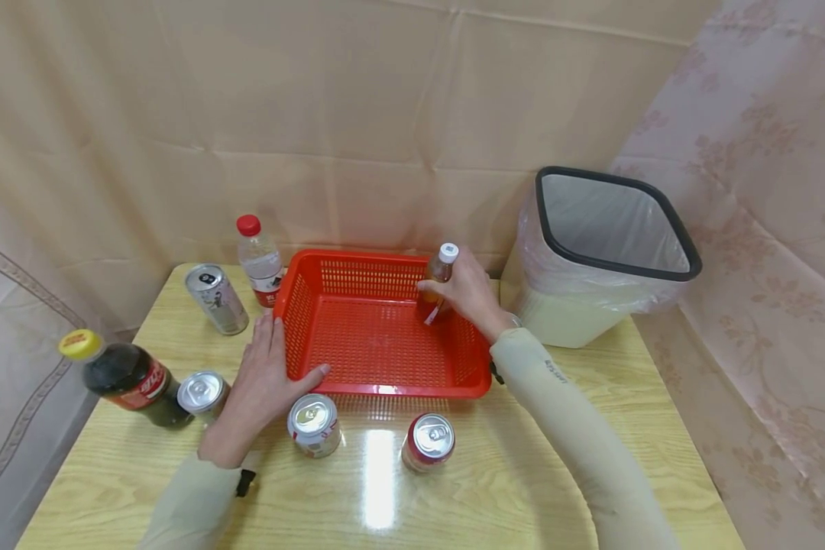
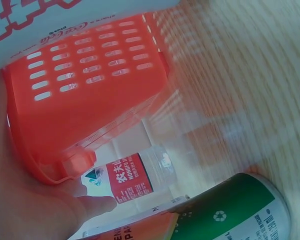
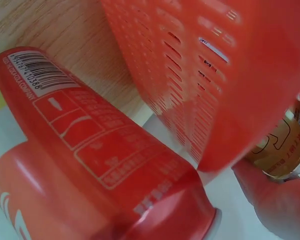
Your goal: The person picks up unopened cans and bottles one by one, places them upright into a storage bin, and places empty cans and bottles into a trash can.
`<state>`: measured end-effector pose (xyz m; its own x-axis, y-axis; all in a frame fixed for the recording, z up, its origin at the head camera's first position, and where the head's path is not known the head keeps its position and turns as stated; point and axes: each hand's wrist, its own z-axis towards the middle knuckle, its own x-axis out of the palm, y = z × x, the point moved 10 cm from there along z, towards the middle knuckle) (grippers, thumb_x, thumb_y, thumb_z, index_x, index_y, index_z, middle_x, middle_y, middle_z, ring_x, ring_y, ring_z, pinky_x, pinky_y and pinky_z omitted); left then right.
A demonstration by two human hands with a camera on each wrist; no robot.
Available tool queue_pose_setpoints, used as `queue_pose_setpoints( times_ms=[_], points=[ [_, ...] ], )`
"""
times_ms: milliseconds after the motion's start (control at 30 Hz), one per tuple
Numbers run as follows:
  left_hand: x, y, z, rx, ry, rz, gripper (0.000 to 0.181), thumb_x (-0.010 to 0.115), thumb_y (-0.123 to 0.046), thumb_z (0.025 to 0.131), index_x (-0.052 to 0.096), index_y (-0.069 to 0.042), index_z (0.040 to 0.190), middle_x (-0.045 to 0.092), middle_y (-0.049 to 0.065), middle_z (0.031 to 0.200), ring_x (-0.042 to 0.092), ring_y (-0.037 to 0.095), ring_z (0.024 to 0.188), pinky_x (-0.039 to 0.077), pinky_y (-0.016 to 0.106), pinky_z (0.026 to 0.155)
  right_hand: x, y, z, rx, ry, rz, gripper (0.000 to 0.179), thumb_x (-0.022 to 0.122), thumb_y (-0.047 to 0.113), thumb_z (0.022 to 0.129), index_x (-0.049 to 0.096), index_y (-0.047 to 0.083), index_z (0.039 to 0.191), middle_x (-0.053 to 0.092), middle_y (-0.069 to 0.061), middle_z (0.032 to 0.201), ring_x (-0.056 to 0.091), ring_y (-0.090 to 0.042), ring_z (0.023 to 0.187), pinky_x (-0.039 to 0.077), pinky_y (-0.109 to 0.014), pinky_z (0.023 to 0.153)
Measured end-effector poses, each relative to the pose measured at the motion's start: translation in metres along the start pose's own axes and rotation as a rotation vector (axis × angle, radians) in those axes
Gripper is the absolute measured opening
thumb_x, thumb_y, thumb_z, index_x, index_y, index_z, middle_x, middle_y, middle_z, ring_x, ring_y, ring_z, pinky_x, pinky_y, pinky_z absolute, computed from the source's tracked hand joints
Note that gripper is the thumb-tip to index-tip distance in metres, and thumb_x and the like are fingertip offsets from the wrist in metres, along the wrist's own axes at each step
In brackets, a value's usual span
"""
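My right hand [image 1: 469, 292] grips a small amber bottle [image 1: 438, 271] with a white cap, upright in the back right corner of a red plastic basket [image 1: 385, 388]. In the right wrist view, part of the bottle's gold label [image 3: 280, 152] shows beside the fingers. Against the basket's left rim rests my left hand [image 1: 264, 378], fingers straight and thumb spread along the front rim. A white and red can [image 1: 314, 428] stands just below that thumb. Beside the left wrist is a silver-topped can [image 1: 203, 395], partly hidden by the forearm.
A red can [image 1: 429, 443] stands in front of the basket. To the left are a cola bottle [image 1: 134, 380] with a yellow cap, a pale tall can [image 1: 217, 299] and a red-capped water bottle [image 1: 260, 263]. A lined bin [image 1: 557, 305] stands at the back right.
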<state>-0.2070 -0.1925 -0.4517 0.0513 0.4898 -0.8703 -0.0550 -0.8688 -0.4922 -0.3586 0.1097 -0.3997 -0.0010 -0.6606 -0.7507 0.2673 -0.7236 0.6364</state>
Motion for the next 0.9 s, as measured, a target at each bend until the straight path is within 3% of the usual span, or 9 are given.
queue_pose_setpoints(
  times_ms=[333, 567, 900],
  points=[
    [0.0010, 0.0009, 0.0009, -0.004, -0.003, -0.005, 0.124, 0.061, -0.072, 0.090, 0.002, 0.011, 0.160, -0.005, 0.030, 0.169, -0.002, 0.049, 0.155, 0.016, 0.072, 0.118, 0.0053, -0.0059, -0.0016, 0.059, 0.091, -0.036, 0.071, 0.088, 0.042, 0.082, 0.049, 0.005, 0.129, 0.056, -0.010, 0.113, 0.058, -0.029, 0.098, 0.054, -0.045, 0.089],
    [-0.0015, 0.0006, -0.0012, 0.001, -0.015, -0.001, 0.123, 0.062, -0.071, 0.090, 0.003, 0.011, 0.160, -0.002, 0.031, 0.169, -0.001, 0.050, 0.155, 0.017, 0.071, 0.119, 0.0020, -0.0003, -0.0054, -0.008, 0.147, 0.004, 0.055, 0.080, 0.030, 0.087, 0.050, 0.012, 0.130, 0.060, -0.003, 0.113, 0.060, -0.025, 0.100, 0.055, -0.044, 0.094],
    [-0.0005, 0.0011, 0.0015, 0.003, -0.026, -0.009, 0.121, 0.066, -0.065, 0.090, 0.002, 0.010, 0.161, -0.004, 0.030, 0.169, 0.000, 0.049, 0.155, 0.015, 0.066, 0.122, 0.0012, -0.0026, -0.0063, 0.006, 0.119, -0.067, 0.042, 0.080, 0.033, 0.091, 0.057, 0.011, 0.118, 0.061, -0.005, 0.106, 0.059, -0.025, 0.093, 0.053, -0.043, 0.086]
  ],
)
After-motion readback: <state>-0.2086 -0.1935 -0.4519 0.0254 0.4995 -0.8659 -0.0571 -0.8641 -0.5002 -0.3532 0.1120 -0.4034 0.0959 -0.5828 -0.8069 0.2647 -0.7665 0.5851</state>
